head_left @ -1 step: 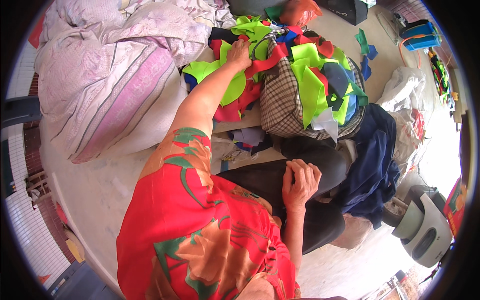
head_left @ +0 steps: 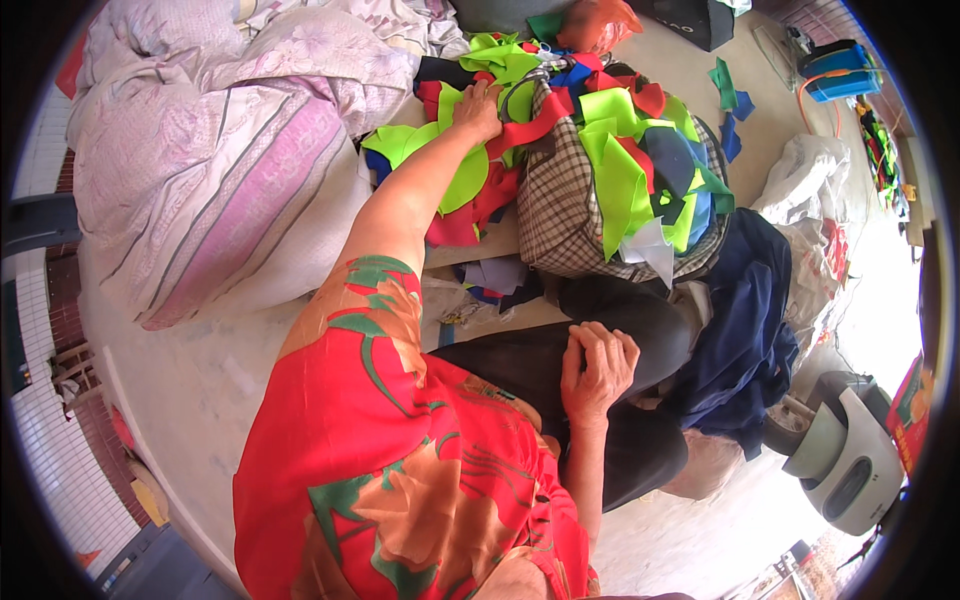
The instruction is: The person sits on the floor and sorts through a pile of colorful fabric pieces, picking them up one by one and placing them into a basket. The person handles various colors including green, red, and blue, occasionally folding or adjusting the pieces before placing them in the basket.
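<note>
My left hand (head_left: 478,112) reaches far out into a heap of fabric scraps (head_left: 468,178) in lime green, red and dark blue. Its fingers bend down into the cloth, closed on scraps there; the fingertips are partly hidden. Beside it, to the right, stands a checked cloth bag (head_left: 560,205) overfull with more scraps, a lime green piece (head_left: 622,180) and a grey-white one (head_left: 650,245) hanging over its side. My right hand (head_left: 600,370) rests over my dark-trousered leg (head_left: 520,350), fingers curled in, with nothing visible in it.
A big stuffed sack (head_left: 220,190) with a pink stripe fills the left. Dark blue cloth (head_left: 745,330) lies right of the bag, near a white plastic bag (head_left: 810,180). A grey-white machine (head_left: 855,465) stands at lower right. An orange plastic bag (head_left: 598,25) sits at the back.
Almost nothing differs. My right hand has shifted very slightly left and down; my left hand stays at the scraps.
</note>
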Demonstrator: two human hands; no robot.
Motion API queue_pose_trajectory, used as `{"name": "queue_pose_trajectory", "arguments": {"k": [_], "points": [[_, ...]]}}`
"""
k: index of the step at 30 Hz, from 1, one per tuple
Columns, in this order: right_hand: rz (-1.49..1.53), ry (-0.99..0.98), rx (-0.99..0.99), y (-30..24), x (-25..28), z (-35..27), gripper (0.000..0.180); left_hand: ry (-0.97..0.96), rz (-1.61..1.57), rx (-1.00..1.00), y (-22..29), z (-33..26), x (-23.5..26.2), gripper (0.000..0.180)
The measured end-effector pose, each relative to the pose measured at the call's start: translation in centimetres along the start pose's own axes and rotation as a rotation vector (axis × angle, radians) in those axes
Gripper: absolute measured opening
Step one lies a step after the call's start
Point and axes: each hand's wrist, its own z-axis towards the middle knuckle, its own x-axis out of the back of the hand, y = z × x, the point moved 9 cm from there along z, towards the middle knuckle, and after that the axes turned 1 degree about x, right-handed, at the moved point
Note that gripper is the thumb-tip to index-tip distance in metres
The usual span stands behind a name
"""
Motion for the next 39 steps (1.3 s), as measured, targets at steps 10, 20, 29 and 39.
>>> {"name": "queue_pose_trajectory", "arguments": {"k": [10, 20, 29, 39], "points": [[0.005, -0.041, -0.041, 0.7, -0.5, 0.5, 0.016, -0.193, 0.126, 0.041, 0.4, 0.5, -3.8, 0.042], [0.013, 0.023, 0.001, 0.0, -0.3, 0.2, 0.015, 0.358, -1.117, 0.207, -10.6, -2.1, 6.3, 0.035], [-0.021, 0.059, 0.059, -1.1, 0.1, 0.0, 0.011, 0.466, -1.588, 0.069, -9.0, -4.1, 18.5, 0.036], [-0.035, 0.096, 0.041, -1.0, 0.5, -0.9, 0.012, 0.561, -1.745, -0.208, -5.2, -4.8, 25.6, 0.024]]}}
